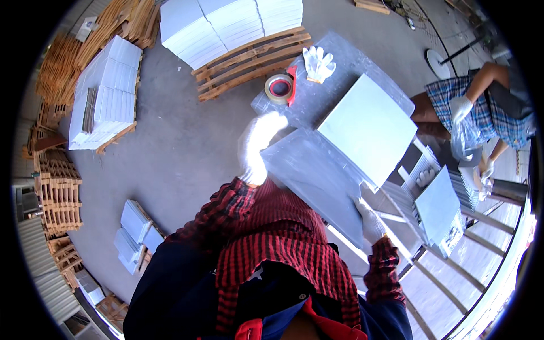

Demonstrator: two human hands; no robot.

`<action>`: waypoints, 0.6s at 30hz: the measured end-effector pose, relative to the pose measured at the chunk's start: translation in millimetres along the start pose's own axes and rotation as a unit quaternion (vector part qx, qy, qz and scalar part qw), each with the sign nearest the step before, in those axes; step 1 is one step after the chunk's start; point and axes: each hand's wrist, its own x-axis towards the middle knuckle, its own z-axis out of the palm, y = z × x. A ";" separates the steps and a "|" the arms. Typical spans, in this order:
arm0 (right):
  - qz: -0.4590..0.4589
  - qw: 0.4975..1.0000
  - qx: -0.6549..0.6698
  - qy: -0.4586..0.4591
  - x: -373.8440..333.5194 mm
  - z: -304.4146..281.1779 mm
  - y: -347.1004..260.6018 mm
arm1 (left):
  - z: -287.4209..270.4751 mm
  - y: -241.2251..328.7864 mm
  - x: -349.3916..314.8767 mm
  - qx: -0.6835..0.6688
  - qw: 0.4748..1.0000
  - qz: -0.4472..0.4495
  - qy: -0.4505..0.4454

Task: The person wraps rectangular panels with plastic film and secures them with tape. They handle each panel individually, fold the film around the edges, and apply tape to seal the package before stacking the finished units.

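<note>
The gloved left hand (258, 148) grips the upper left edge of a flat grey tile (317, 181) wrapped in clear plastic, held tilted in front of the person's chest over the near end of the desk (334, 56). The gloved right hand (371, 222) clasps the tile's lower right corner, though its fingers seem partly hidden behind the edge. Farther along the desk lie a roll of tape (279, 88), a pair of white gloves (318, 63) and another pale tile (369, 129).

Plastic-covered worktop (334, 51) bearing a roll of tape (279, 88), a pair of white gloves (318, 63), and a pale square tile (368, 129).
</note>
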 end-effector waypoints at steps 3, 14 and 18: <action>0.086 0.763 -0.640 0.040 35.0 -34.2 -58.9 | 34.1 16.7 13.0 0.167 0.984 -0.051 0.021; -0.217 0.640 -0.728 0.118 244.0 62.5 -249.5 | 58.2 19.9 50.4 0.157 0.963 -0.200 -0.092; -0.239 0.633 -0.721 0.151 319.4 110.8 -264.8 | 51.2 27.3 55.2 0.170 0.947 -0.211 -0.171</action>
